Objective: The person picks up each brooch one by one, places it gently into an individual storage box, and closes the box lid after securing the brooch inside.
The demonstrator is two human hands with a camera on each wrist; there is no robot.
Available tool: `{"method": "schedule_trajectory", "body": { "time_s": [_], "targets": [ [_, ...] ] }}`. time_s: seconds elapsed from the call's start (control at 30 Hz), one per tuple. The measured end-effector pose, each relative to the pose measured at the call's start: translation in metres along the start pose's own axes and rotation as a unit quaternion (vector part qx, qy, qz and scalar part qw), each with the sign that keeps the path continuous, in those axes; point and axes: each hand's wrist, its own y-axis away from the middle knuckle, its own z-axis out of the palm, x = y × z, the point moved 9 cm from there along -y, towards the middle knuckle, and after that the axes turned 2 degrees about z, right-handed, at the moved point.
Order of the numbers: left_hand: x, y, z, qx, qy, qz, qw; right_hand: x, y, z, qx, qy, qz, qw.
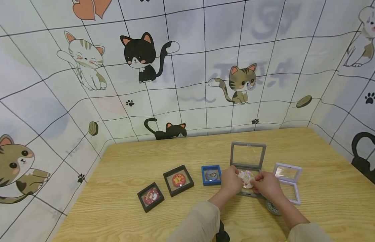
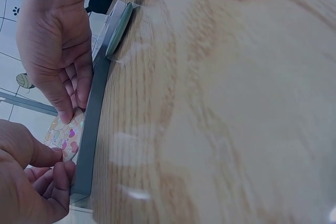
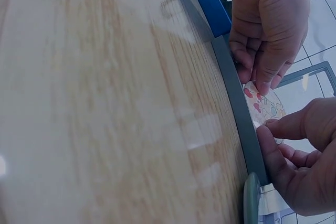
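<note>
A round, shiny white badge [image 1: 246,179] with pink and pastel shapes is over the lower half of an opened grey display frame [image 1: 249,166]. The clear lid of that frame stands up at the back. My left hand [image 1: 231,181] pinches the badge's left edge between thumb and fingers. At its opposite edge, my right hand [image 1: 268,186] pinches it too. In the right wrist view the badge [image 3: 261,104] is tilted just inside the frame's grey side wall [image 3: 239,108]. The fingers hide parts of the badge's rim.
Left of the hands stand a blue frame [image 1: 211,184] and two black frames [image 1: 182,193], [image 1: 146,208], each with a round badge inside. An opened white frame [image 1: 297,194] lies on the right. A green round badge [image 1: 272,207] is partly under the right forearm.
</note>
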Motion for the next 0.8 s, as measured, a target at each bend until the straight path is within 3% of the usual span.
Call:
{"method": "schedule_trajectory", "body": {
  "time_s": [0.4,0.8],
  "targets": [
    [0.0030,0.0002,-0.0019,0.015,-0.020,0.024,0.9994,-0.0003,-0.0017,0.0003,0.002,0.024,-0.017,0.9995],
    [0.0030,0.0006,-0.0025,0.017,-0.032,0.029,0.9989,0.0017,-0.0033,0.0006,0.007,0.031,-0.024,0.9992]
  ]
}}
